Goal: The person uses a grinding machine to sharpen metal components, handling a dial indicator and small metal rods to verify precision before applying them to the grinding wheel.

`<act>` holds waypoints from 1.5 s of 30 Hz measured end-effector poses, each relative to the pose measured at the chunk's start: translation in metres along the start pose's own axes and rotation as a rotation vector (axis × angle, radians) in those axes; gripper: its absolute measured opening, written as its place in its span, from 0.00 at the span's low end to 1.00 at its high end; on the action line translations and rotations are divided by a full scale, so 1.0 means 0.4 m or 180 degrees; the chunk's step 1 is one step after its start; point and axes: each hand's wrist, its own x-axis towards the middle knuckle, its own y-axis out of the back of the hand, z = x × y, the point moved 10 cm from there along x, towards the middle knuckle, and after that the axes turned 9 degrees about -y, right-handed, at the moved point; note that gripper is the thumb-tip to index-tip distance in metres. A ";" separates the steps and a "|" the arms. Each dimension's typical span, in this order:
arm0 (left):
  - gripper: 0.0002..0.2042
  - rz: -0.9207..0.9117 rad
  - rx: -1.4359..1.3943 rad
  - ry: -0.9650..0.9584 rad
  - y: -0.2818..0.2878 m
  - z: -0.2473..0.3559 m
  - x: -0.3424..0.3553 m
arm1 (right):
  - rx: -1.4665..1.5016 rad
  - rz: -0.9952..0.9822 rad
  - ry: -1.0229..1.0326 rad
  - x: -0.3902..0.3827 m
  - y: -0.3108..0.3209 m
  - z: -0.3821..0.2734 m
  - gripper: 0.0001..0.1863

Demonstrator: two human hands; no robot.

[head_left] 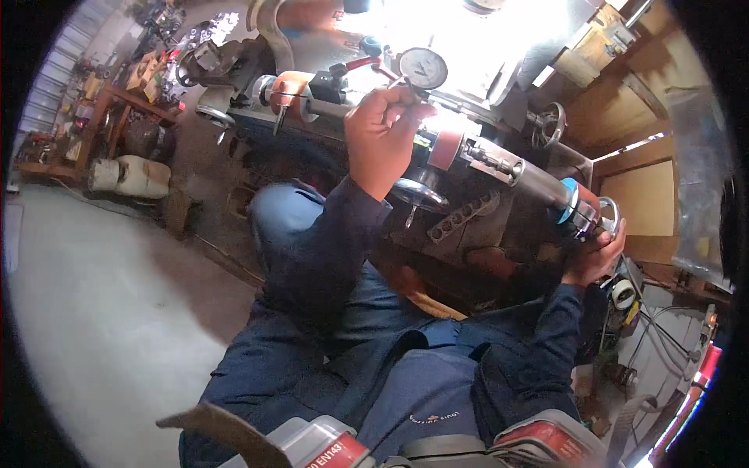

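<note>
My left hand is pinched just below a dial gauge; what its fingertips hold is hidden. The gauge sits on a red-jointed arm from a black block. My right hand grips a silver handwheel at the right end of a lathe-like machine, beside a blue-ringed part. Between my hands lie a reddish collar and a steel cylinder; another reddish collar is at the left. A larger handwheel sits below my left hand.
A cluttered wooden bench and a pale jug stand left, above a grey floor. A socket strip is below the machine. Wooden panels, hanging plastic and cables line the right side.
</note>
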 end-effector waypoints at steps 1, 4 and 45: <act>0.07 -0.0057 0.0038 0.0022 -0.005 -0.005 -0.002 | -0.0010 0.0011 -0.0015 0.001 0.000 0.004 0.37; 0.06 -0.0090 0.0283 -0.0151 -0.003 -0.006 -0.002 | -0.0040 0.0034 0.0177 0.000 -0.003 0.001 0.34; 0.05 -0.0217 -0.0224 -0.0578 0.031 0.077 0.037 | -0.1692 -0.2465 -0.0527 0.179 -0.216 0.017 0.41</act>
